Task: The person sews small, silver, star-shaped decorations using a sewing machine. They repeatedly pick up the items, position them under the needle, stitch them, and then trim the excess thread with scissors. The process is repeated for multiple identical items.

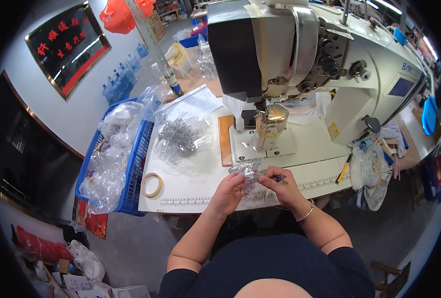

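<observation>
Plastic piece (251, 172), clear and crinkled: over near edge of white table (193, 183), on near side of sewing machine (302, 44) | left hand (226, 192): pinching its left side | right hand (285, 189): pinching its right | leftward: silvery-clear pile (179, 136), tape roll (144, 186), blue basket (139, 155) | rightward: yellow pen (344, 169)

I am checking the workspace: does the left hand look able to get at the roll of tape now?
Probably yes: nothing stands on the table between the left hand and the roll of tape, though the hand holds clear plastic.
</observation>
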`<state>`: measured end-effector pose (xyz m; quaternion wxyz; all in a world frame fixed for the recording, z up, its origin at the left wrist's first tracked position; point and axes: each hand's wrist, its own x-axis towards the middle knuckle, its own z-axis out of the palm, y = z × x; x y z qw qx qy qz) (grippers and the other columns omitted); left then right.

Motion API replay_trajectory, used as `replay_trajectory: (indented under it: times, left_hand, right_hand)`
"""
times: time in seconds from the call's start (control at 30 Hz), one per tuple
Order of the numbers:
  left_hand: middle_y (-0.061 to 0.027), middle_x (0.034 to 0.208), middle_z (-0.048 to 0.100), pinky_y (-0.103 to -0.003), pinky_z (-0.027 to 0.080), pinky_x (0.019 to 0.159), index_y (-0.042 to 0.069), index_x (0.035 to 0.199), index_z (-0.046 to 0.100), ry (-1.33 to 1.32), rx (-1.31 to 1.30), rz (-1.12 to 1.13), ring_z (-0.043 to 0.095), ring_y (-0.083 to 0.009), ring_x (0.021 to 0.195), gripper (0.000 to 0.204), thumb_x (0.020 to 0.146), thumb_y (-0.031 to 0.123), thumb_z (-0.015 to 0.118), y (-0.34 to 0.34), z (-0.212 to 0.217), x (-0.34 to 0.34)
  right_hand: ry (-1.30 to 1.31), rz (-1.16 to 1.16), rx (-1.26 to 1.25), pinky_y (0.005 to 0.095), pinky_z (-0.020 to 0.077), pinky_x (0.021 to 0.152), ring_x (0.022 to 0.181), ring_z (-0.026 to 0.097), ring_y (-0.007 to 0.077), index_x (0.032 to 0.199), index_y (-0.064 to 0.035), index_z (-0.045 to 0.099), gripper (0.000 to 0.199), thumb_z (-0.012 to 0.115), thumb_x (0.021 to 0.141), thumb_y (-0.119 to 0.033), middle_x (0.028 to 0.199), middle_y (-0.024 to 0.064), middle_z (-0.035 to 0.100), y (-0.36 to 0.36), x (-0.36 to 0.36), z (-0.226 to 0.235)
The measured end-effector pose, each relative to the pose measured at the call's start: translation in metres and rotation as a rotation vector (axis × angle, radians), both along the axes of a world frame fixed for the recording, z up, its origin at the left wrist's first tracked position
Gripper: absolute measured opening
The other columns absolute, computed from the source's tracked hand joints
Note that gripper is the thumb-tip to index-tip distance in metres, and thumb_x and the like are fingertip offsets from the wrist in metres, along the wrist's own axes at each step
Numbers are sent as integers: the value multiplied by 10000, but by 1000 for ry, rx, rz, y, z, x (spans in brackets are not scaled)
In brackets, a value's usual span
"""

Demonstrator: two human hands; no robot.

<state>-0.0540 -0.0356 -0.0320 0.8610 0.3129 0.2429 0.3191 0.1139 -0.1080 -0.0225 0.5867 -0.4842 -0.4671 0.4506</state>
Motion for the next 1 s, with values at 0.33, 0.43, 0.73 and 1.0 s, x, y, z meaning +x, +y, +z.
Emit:
replay_trajectory:
  times: [0.33,0.43,0.73,1.0]
  left_hand:
    - [-114,1020,646,-265,489,769,-13,1216,495,294,510,-198,610,-137,894,389,842,41,588,22,35,-13]
    - [-68,964,658,-244,489,699,-3,1177,531,365,610,-289,606,-105,817,343,845,62,585,29,47,-13]
    - [-90,863,659,-250,502,673,-31,1089,536,637,910,-635,629,-120,757,295,823,68,618,41,67,-6]
    - [-130,731,630,-336,496,665,-26,1031,540,563,1741,788,630,-275,672,318,775,114,668,31,86,-19]
  right_hand:
    - [-102,-223,104,238,422,727,733,492,95,1021,6,567,182,486,926,-126,863,30,584,5,32,4]
    - [-59,-180,12,191,406,674,754,479,54,1148,5,540,293,538,899,-149,905,15,592,8,39,19]
    - [-973,-164,425,317,415,814,971,503,203,900,-66,660,360,805,605,-212,922,59,613,29,27,51]
    - [-147,-140,56,238,449,685,699,552,116,832,-18,636,136,720,753,-91,766,27,614,27,19,15]
